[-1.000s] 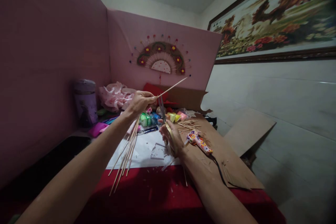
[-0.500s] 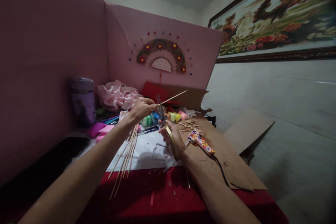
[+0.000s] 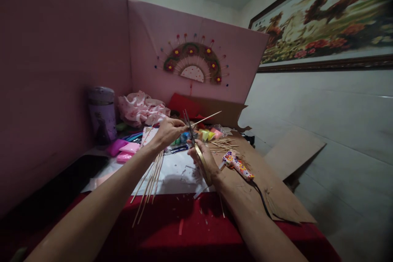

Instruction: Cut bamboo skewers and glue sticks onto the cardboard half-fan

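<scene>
My left hand [image 3: 168,131] is closed on a bundle of thin wooden sticks [image 3: 149,180] that hang down toward me, with one stick [image 3: 205,118] poking out to the right past the fingers. My right hand [image 3: 202,159] grips gold-handled scissors [image 3: 194,142], blades pointing up and closing around that single stick just right of my left fingers. Both hands hover above a white sheet [image 3: 172,174] on the red tabletop [image 3: 190,233].
A spotted glue gun [image 3: 238,166] with a black cord lies on brown cardboard [image 3: 264,188] beside loose cut sticks [image 3: 222,146]. Coloured clay blocks [image 3: 208,134], pink cloth [image 3: 143,108], a purple jar [image 3: 102,112] and a pink board with a fan decoration [image 3: 193,63] stand behind.
My left hand has lowered and levelled the single stick. The scissor blades have come onto it beside my fingers. The view has shifted slightly.
</scene>
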A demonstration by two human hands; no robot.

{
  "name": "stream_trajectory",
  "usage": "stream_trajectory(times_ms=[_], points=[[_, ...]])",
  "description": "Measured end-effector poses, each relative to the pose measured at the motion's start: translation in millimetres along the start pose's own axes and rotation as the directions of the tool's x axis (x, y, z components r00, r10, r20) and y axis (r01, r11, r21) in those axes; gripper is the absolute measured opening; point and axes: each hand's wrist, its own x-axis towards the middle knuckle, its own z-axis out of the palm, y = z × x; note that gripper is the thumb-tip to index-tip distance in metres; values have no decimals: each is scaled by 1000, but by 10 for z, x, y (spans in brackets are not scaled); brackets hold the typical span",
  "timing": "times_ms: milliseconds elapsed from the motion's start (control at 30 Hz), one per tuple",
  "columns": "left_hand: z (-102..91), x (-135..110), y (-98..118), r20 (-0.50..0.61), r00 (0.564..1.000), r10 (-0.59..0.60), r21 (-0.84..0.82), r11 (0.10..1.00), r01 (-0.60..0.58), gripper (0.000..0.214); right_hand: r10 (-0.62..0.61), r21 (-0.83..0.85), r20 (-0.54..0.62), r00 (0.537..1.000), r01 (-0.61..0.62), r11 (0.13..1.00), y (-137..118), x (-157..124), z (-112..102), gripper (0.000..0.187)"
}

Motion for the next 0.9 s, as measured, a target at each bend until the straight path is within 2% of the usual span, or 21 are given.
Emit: stream_trajectory(times_ms=[167, 567, 900], points=[[5, -7, 7, -14, 1000, 22, 46, 999, -21, 28, 24, 42, 14, 1000, -25, 999, -19, -16, 10, 66], [8, -24, -9, -35, 994, 108, 253, 963, -96, 29, 59, 14, 39, 997, -60, 998, 0, 2, 10, 68], [-8, -51, 17, -20, 993, 117, 273, 956, -107, 27, 71, 83, 36, 997, -74, 994, -99, -24, 23, 68]])
